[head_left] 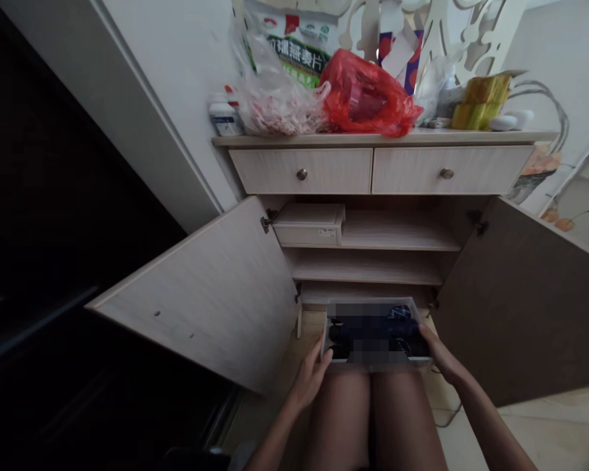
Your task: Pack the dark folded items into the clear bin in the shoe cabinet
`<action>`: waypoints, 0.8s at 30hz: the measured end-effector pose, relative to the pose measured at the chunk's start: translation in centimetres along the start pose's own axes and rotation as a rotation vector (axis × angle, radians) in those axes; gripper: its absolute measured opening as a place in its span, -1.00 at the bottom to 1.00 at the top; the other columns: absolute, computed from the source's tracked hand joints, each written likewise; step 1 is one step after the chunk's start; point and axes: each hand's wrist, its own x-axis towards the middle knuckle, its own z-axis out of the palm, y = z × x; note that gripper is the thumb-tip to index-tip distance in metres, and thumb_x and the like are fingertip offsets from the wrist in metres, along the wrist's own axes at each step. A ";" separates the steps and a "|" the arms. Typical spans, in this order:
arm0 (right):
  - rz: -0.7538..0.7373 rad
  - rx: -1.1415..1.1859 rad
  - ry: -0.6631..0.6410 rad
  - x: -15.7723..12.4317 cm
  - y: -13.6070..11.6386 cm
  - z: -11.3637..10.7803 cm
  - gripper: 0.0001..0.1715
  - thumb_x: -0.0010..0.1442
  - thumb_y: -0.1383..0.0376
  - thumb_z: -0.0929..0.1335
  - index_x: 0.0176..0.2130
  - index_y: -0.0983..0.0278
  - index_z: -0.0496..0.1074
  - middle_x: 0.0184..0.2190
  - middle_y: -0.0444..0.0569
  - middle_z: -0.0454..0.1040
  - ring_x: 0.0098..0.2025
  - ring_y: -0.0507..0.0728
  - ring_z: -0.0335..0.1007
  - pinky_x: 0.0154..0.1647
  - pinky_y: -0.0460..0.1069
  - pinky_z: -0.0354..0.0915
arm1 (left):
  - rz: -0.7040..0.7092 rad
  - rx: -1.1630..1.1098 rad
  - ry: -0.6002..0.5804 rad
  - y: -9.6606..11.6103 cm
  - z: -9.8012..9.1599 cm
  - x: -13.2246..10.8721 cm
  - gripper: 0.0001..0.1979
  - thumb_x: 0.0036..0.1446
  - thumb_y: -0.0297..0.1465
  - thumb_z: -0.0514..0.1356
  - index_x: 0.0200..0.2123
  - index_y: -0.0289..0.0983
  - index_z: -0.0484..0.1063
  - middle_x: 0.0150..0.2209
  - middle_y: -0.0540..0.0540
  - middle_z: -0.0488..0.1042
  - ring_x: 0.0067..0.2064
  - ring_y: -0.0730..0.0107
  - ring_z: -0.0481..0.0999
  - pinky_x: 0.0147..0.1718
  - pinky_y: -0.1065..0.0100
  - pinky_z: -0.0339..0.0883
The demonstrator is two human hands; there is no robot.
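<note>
A clear plastic box (417, 313) is held level just above my knees, in front of the cabinet. My left hand (310, 376) grips its left side, thumb over the rim. Around the right side wraps my right hand (438, 352). Inside lie several dark blue and black rolled bundles (377, 328), which look like folded umbrellas; part of them is blurred out. Just beyond the box, the pale wood cabinet (373, 247) has its left door (216, 297) and right door (525, 307) swung wide.
A light-coloured box (308, 224) sits at the left of the upper shelf. Two closed drawers (302, 157) run above. On top are a red plastic bag (368, 91), a clear bag (279, 98), a white bottle (223, 118) and yellow tape rolls (478, 108). A cable (449, 420) trails across the floor.
</note>
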 end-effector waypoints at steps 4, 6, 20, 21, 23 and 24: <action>0.005 0.040 0.002 -0.1 0.2 -0.5 0.08 -0.15 -0.51 0.39 0.08 0.13 0.59 0.21 0.01 0.48 0.38 0.42 0.20 0.46 0.30 -0.02 | 0.036 0.202 -0.026 4.3 -3.7 6.5 -0.83 0.10 -0.23 0.31 -0.22 -0.08 0.56 -0.05 -0.14 0.63 0.20 -0.17 0.50 0.30 -0.18 0.22; 0.003 0.045 0.016 -0.2 0.3 -0.7 0.07 -0.16 -0.50 0.39 0.06 0.13 0.60 0.20 0.01 0.49 0.38 0.43 0.20 0.47 0.31 -0.04 | 0.165 0.342 0.144 7.8 -5.0 11.6 -0.82 0.07 -0.27 0.36 -0.21 -0.10 0.55 0.02 -0.18 0.59 0.23 -0.17 0.46 0.35 -0.12 0.16; -0.014 0.085 0.062 -0.7 1.0 -0.6 0.11 -0.09 -0.47 0.39 0.16 0.18 0.55 0.24 0.10 0.46 0.43 0.42 0.10 0.49 0.29 -0.13 | 0.518 0.945 0.168 15.3 -0.1 32.4 -0.68 0.34 -0.41 0.15 0.08 -0.37 0.53 0.20 -0.42 0.45 0.29 -0.08 0.38 0.34 -0.06 0.06; -0.011 0.083 0.066 -0.6 1.1 -0.6 0.11 -0.08 -0.47 0.39 0.17 0.17 0.55 0.25 0.08 0.45 0.44 0.41 0.07 0.49 0.29 -0.13 | 0.533 0.964 0.158 15.2 0.6 32.4 -0.68 0.34 -0.42 0.15 0.09 -0.35 0.54 0.20 -0.41 0.46 0.27 -0.06 0.40 0.32 -0.04 0.09; -0.003 0.084 0.070 -0.5 1.1 -0.5 0.10 -0.07 -0.47 0.39 0.18 0.16 0.54 0.27 0.06 0.42 0.46 0.39 0.03 0.50 0.28 -0.16 | 0.554 0.982 0.132 15.2 2.1 32.3 -0.66 0.33 -0.44 0.15 0.12 -0.31 0.53 0.20 -0.37 0.47 0.26 -0.03 0.41 0.30 -0.01 0.13; -0.001 0.085 0.066 -0.4 1.1 -0.5 0.10 -0.07 -0.47 0.38 0.19 0.16 0.53 0.28 0.06 0.41 0.46 0.39 0.02 0.50 0.28 -0.17 | 0.563 0.987 0.122 15.2 3.0 32.2 -0.65 0.33 -0.44 0.16 0.14 -0.29 0.53 0.21 -0.36 0.47 0.26 -0.02 0.41 0.29 0.00 0.14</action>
